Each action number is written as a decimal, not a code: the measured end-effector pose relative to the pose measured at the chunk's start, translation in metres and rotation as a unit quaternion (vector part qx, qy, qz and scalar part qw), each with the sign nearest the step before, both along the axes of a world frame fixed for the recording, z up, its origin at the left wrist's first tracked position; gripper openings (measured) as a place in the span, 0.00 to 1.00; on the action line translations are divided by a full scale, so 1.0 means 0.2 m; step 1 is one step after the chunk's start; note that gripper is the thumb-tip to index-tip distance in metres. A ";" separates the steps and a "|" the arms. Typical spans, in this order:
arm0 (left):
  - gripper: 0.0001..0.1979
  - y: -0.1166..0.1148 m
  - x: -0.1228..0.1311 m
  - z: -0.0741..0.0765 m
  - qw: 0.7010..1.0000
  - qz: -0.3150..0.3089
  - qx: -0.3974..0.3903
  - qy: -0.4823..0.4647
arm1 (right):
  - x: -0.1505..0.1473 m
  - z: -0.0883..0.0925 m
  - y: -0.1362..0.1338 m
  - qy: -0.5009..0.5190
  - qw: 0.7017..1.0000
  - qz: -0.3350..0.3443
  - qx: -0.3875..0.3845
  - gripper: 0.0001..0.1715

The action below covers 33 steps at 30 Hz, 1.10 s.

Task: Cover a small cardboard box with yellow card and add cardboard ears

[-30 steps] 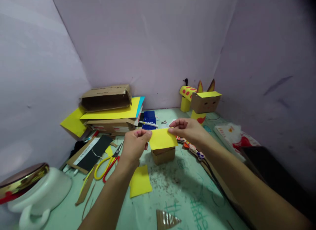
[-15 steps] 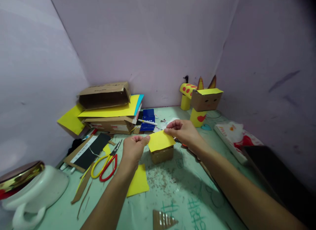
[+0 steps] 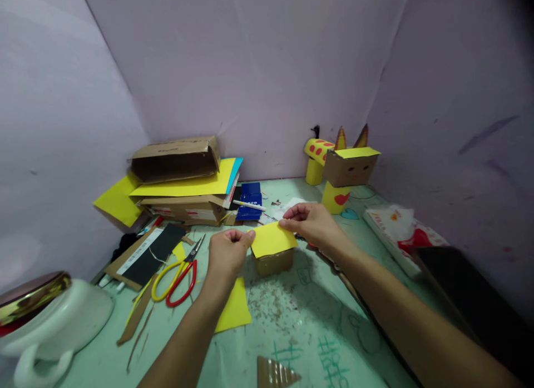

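A rectangle of yellow paper (image 3: 273, 239) lies over the top of a small brown cardboard box (image 3: 273, 263), its front edge reaching a little past the box. My left hand (image 3: 228, 252) pinches the paper's left corner between thumb and curled fingers. At the far right corner, my right hand (image 3: 308, 221) pinches the same paper with thumb and fingertips. Beside my left forearm, another yellow paper piece (image 3: 236, 307) lies flat on the table, partly covered by the arm. Scissors (image 3: 181, 274) with one yellow and one red handle rest to the left, blades pointing away.
A cardboard animal figure (image 3: 350, 168) stands at the back right. Stacked boxes and yellow sheets (image 3: 183, 185) fill the back left. A white mug (image 3: 62, 316) is at the near left, a dark flat object (image 3: 459, 288) at the right. A cardboard triangle (image 3: 273, 371) lies near the front.
Both hands keep their pinch on the yellow paper, which has barely moved on the box. The camera view has shifted very slightly.
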<state>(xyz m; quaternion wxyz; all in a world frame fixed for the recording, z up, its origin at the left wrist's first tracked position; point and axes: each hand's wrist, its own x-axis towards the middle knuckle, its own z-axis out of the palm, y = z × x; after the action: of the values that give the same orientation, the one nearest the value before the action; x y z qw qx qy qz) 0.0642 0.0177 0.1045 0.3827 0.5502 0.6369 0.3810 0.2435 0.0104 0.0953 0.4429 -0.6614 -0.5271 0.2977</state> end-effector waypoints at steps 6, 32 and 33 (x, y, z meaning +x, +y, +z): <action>0.12 0.01 -0.01 -0.01 1.000 0.002 -0.003 0.018 | -0.01 0.00 0.00 -0.012 1.000 -0.006 0.003 0.09; 0.38 -0.05 -0.12 -0.07 0.972 -0.209 0.062 -0.088 | -0.09 0.12 -0.24 -0.358 0.862 0.195 0.302 0.19; 0.39 -0.06 -0.11 -0.09 0.966 -0.232 0.065 -0.095 | -0.10 0.11 -0.25 -0.391 0.844 0.228 0.288 0.23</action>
<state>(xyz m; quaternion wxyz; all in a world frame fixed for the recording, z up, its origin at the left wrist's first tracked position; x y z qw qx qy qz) 0.0418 0.0049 0.0873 0.4828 0.6679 0.4261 0.3732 0.2227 -0.0400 0.1168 0.2901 -0.4270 -0.8545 -0.0583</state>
